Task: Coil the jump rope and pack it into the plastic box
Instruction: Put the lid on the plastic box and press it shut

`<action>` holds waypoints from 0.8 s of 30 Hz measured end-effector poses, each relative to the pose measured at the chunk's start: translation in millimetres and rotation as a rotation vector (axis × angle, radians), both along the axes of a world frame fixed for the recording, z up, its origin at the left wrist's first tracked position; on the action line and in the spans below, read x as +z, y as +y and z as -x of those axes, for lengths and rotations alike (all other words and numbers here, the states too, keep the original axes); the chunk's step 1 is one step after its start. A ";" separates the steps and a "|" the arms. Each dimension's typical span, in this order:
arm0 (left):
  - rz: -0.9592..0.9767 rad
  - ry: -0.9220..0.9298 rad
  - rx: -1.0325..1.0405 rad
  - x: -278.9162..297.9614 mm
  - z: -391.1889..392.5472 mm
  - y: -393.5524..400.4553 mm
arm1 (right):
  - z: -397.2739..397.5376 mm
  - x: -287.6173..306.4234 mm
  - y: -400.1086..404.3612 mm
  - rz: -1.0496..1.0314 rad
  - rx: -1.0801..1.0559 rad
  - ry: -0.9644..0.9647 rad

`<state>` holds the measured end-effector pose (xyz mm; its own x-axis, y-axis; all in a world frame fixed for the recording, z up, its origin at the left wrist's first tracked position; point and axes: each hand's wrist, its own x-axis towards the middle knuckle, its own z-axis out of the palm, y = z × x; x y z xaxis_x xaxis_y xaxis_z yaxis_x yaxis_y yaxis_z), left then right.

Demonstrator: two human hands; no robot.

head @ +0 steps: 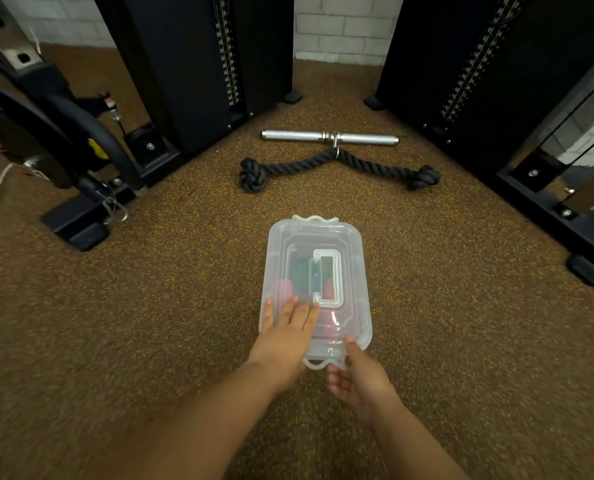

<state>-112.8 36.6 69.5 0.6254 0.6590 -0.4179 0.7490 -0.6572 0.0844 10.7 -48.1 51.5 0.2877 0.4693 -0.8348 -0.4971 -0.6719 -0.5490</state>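
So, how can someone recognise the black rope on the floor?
Look between the two tall black weight-stack towers, on the speckled brown floor. The thick twisted black rope lies behind the clear plastic box; unlike the silver metal bar, it has knotted ends.

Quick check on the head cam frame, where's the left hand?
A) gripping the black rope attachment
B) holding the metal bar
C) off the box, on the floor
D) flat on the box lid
D: the left hand lies palm down on the lid of the plastic box, while the black rope attachment and metal bar lie untouched on the floor beyond it.
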 end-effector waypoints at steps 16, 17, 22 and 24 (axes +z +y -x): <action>0.122 -0.116 0.028 8.4 1.6 14.0 | -11.5 21.1 31.5 0.101 -0.143 0.123; 0.124 -0.117 0.031 9.4 1.0 12.7 | -11.6 22.7 27.8 0.092 -0.131 0.129; 0.123 -0.094 0.047 15.3 -2.3 9.4 | -17.7 16.9 23.7 0.100 -0.075 0.092; 0.116 -0.078 0.049 15.8 -2.9 9.0 | -20.3 14.8 25.8 0.118 -0.029 0.057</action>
<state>-109.9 45.6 85.3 0.6271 0.6397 -0.4445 0.7682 -0.6024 0.2168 31.0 -22.3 66.2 0.2505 0.3593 -0.8990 -0.5451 -0.7150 -0.4377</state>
